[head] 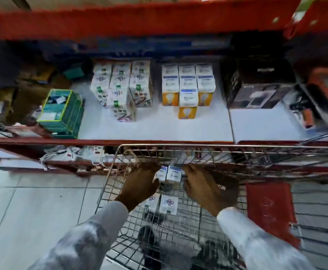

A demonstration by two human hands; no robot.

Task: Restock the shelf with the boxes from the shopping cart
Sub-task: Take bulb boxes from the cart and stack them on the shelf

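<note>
Both of my hands reach down into the wire shopping cart [178, 146]. My left hand [139, 185] and my right hand [202, 184] press from either side on two white-and-blue bulb boxes [170, 173] standing side by side near the cart's front. Two more white boxes [164, 204] lie lower in the cart between my wrists. On the white shelf [159, 127] above stand rows of white-and-orange bulb boxes [187, 88] and, to their left, a block of white boxes with green print [121, 88].
A green open carton [62, 112] sits on the shelf at the left. Black product boxes [256, 88] fill the shelf's right side. A red cart seat flap [270, 211] lies at the right. Cables and plugs [77, 152] crowd the lower shelf. Tiled floor lies to the left.
</note>
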